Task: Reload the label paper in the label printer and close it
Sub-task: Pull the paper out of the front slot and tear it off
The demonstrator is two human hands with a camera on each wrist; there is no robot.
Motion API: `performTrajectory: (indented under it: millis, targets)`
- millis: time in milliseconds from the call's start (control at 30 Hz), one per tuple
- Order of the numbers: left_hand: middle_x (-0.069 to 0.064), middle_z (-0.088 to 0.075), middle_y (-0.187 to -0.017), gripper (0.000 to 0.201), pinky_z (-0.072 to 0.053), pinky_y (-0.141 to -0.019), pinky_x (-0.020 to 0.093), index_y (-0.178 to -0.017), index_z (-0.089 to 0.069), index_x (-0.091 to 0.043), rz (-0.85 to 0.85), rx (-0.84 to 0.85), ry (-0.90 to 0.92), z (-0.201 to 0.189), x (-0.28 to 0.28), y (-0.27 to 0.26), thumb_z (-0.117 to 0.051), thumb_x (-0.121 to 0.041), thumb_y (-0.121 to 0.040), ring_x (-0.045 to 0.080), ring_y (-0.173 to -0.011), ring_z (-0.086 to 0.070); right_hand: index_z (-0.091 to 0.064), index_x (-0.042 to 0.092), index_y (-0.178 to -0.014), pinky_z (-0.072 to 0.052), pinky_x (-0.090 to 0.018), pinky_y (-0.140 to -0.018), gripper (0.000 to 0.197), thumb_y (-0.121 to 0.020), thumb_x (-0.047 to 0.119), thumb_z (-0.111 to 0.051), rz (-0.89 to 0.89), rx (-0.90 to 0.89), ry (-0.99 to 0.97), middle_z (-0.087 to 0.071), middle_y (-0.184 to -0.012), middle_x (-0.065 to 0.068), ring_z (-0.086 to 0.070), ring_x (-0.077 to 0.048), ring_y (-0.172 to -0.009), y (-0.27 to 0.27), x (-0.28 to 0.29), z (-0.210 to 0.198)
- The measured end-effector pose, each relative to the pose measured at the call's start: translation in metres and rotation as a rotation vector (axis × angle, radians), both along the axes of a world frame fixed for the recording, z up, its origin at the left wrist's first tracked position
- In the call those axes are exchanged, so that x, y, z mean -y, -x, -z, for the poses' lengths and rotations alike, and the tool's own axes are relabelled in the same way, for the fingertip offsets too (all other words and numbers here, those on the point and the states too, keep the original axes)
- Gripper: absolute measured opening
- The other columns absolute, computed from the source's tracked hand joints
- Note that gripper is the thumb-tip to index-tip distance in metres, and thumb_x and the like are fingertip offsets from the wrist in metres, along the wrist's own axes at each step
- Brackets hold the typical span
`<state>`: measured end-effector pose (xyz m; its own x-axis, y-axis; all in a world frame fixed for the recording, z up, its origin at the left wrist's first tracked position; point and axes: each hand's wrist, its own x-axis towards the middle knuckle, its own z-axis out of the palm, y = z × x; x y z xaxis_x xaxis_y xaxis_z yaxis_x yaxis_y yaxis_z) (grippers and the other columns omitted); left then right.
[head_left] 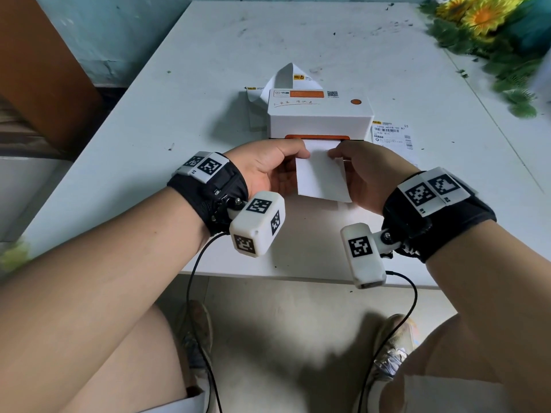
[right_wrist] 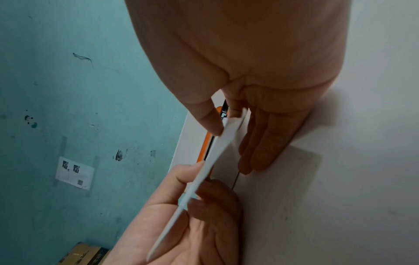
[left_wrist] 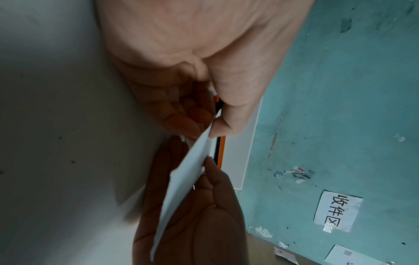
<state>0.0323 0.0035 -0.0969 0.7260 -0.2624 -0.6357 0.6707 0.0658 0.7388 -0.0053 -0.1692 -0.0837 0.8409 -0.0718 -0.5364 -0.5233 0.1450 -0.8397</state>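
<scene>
A white label printer (head_left: 320,120) with an orange strip above its front slot sits mid-table, lid down. A sheet of white label paper (head_left: 322,177) sticks out of that slot toward me. My left hand (head_left: 299,155) pinches the sheet's upper left corner, thumb on top, and my right hand (head_left: 335,155) pinches the upper right corner. In the left wrist view the thumb and fingers of the left hand (left_wrist: 207,128) clamp the paper (left_wrist: 181,188) beside the slot. The right wrist view shows the right hand (right_wrist: 229,129) doing the same on the paper (right_wrist: 204,170).
Fan-folded labels (head_left: 286,79) rise behind the printer. A printed shipping label (head_left: 392,135) lies just right of it. Artificial sunflowers (head_left: 489,25) crowd the far right corner. The table's front edge (head_left: 268,272) is under my wrists. A brown panel (head_left: 44,70) stands at the left.
</scene>
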Motion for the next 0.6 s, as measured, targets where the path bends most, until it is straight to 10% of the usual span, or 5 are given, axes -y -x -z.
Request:
performTrajectory:
  millis: [167, 300, 600]
  targets:
    - [0.010, -0.068, -0.108, 0.011, -0.053, -0.111, 0.046, -0.101, -0.067, -0.014, -0.005, 0.024, -0.021, -0.0019, 0.0007, 0.0031, -0.067, -0.009, -0.092, 0.027, -0.100, -0.064, -0.060, 0.014, -0.119, -0.055, -0.066, -0.106, 0.031, -0.088, 0.010, -0.060, -0.027, -0.015, -0.027, -0.067, -0.110, -0.017, -0.069, -0.036, -0.096, 0.0038, -0.0027, -0.0072]
    - [0.003, -0.071, -0.075, 0.008, -0.062, -0.066, 0.028, -0.089, -0.069, -0.016, -0.070, 0.028, -0.005, -0.0041, 0.0011, 0.0020, -0.069, -0.021, -0.095, 0.018, -0.065, -0.069, -0.063, 0.015, -0.122, -0.049, -0.074, -0.107, 0.047, -0.076, 0.013, -0.060, -0.023, -0.014, -0.020, -0.068, -0.109, -0.017, -0.069, -0.036, -0.096, 0.0055, -0.0037, -0.0091]
    - [0.009, -0.075, -0.106, 0.007, -0.060, -0.089, 0.039, -0.104, -0.072, -0.015, -0.071, 0.031, 0.003, -0.0029, 0.0014, 0.0039, -0.071, -0.014, -0.097, 0.024, -0.089, -0.073, -0.067, 0.014, -0.118, -0.058, -0.059, -0.105, 0.017, -0.105, 0.025, -0.063, 0.000, -0.002, 0.026, -0.073, -0.111, -0.015, -0.071, -0.035, -0.098, 0.0038, -0.0025, -0.0044]
